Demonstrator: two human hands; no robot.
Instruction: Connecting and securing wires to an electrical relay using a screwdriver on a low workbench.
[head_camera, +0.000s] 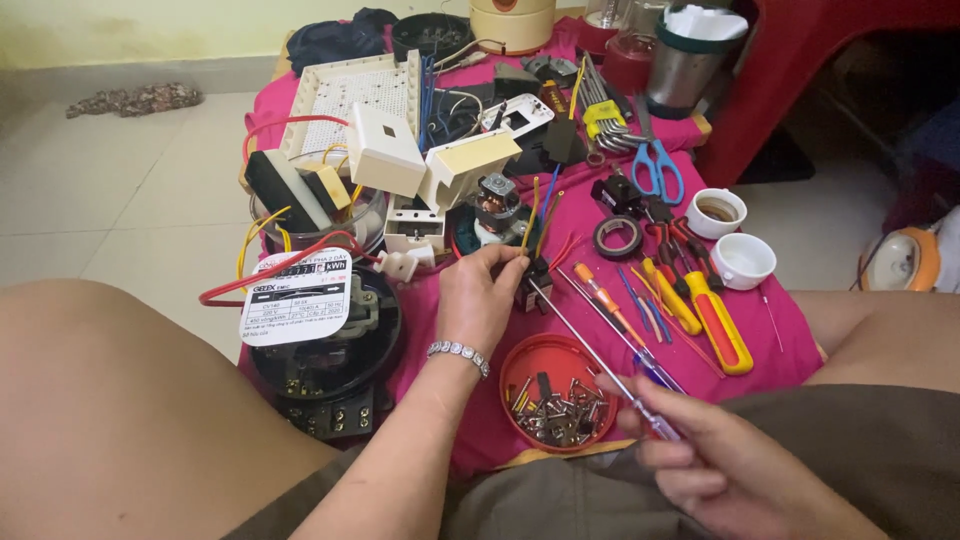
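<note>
My left hand pinches a small black part with coloured wires rising from it, holding it on the pink cloth. My right hand, low at the right, grips a long screwdriver by its clear blue handle. The shaft slants up and left, and its tip meets the black part. A silver bracelet circles my left wrist. A red round lid with several screws and small metal bits lies between my hands.
A round black electric meter sits at the left. Yellow-handled pliers, an orange screwdriver, a tape roll, blue scissors, hex keys, two white cups, white plastic housings and a small motor crowd the cloth.
</note>
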